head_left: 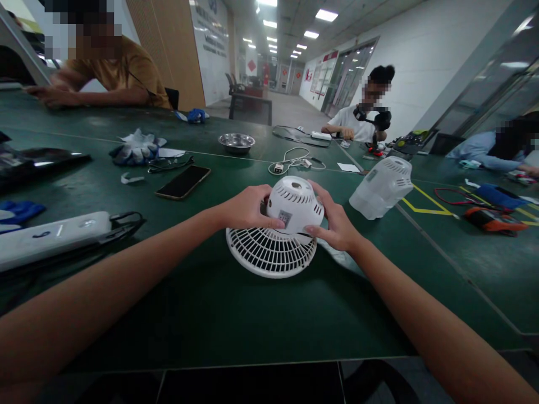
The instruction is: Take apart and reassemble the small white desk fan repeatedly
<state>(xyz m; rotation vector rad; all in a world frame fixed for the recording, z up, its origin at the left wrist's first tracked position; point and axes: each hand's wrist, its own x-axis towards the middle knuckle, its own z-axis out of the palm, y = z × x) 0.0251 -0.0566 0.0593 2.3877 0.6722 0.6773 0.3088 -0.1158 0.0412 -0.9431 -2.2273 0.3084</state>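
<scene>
A white plastic fan motor housing [296,203] with vent slots and a small printed label sits over a round white fan grille [273,255] on the green table. My left hand [256,207] grips the housing's left side, thumb along its lower edge. On the opposite side my right hand [334,221] is closed around it, thumb at the lower rim. Fingertips behind the housing are hidden. I cannot tell whether housing and grille are joined. Right of my hands stands a translucent white plastic piece with slots [382,188], slightly tilted.
Left lie a phone [183,182], a white power strip [54,238] and gloves [137,147]. Behind are a metal bowl [236,142] and a coiled white cable [297,161]. An orange multimeter [493,220] lies right. Several people sit around the table [236,320].
</scene>
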